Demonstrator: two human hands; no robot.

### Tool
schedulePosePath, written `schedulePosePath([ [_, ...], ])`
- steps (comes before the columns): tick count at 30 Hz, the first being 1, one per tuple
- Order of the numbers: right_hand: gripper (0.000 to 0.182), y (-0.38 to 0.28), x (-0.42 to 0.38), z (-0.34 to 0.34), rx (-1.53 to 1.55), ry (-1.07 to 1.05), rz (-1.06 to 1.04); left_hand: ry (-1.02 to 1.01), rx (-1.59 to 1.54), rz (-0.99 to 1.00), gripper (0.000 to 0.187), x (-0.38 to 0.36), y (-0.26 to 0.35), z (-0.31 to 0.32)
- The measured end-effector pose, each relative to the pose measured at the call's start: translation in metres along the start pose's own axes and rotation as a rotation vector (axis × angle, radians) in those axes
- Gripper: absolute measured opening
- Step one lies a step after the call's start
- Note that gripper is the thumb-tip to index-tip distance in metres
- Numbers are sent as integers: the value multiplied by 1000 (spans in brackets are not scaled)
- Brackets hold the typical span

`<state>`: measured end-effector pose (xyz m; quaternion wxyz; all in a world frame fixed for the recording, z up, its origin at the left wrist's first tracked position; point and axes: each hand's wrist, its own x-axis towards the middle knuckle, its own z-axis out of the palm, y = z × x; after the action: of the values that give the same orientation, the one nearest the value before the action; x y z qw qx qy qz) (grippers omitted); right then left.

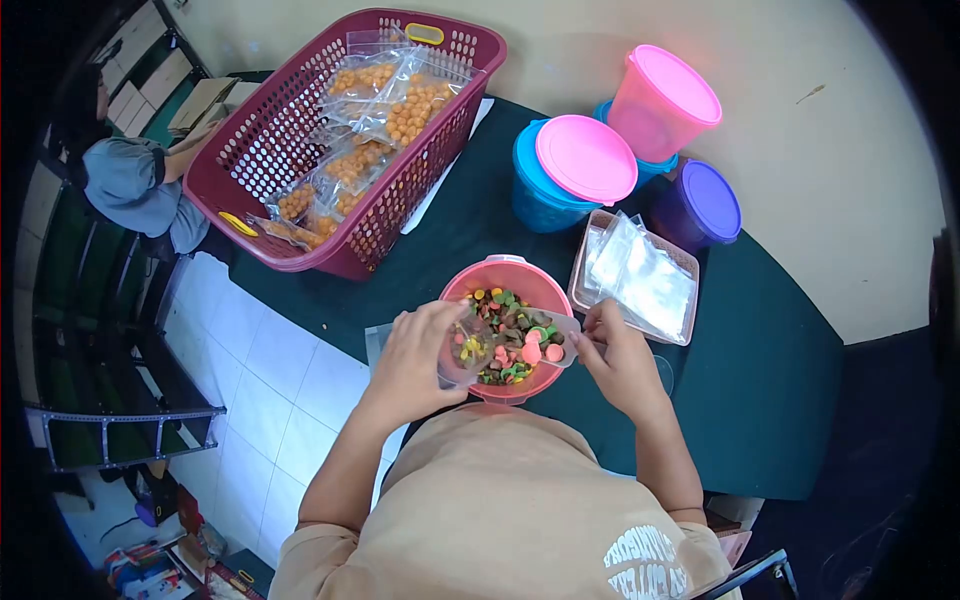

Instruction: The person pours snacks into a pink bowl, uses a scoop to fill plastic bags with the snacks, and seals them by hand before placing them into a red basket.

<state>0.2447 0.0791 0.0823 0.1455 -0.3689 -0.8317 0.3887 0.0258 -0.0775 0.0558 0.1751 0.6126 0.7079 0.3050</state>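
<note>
A pink bowl in front of my body holds many small coloured pieces, brown, green, pink and yellow. My left hand is closed round a clear plastic cup over the bowl's left side; a few yellow and pink pieces show through it. In my right hand, pinched between thumb and fingers, is a clear scoop reaching over the bowl's right side. Pink and green pieces lie at the scoop. A transparent sheet or bag edge shows behind my left hand.
A maroon basket holds several bags of round orange snacks. Right of the bowl, a tray carries clear plastic bags. Lidded blue-pink tubs and a purple tub stand behind. Another person sits left.
</note>
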Motion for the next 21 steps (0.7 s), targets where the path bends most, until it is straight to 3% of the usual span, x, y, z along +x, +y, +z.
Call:
schedulePosePath([
  [6, 23, -8, 4, -9, -97, -149, -101, 4, -13, 15, 94, -2, 20, 14],
  [15, 24, -25, 15, -17, -412, -179, -250, 29, 17, 16, 96, -9, 28, 16],
  [19, 23, -69, 12, -29, -558, -198, -375, 34, -306, 33, 92, -1, 35, 6],
  [21, 22, -91, 20, -35, -752, -66, -876, -30, -555, 43, 97, 9, 34, 1],
])
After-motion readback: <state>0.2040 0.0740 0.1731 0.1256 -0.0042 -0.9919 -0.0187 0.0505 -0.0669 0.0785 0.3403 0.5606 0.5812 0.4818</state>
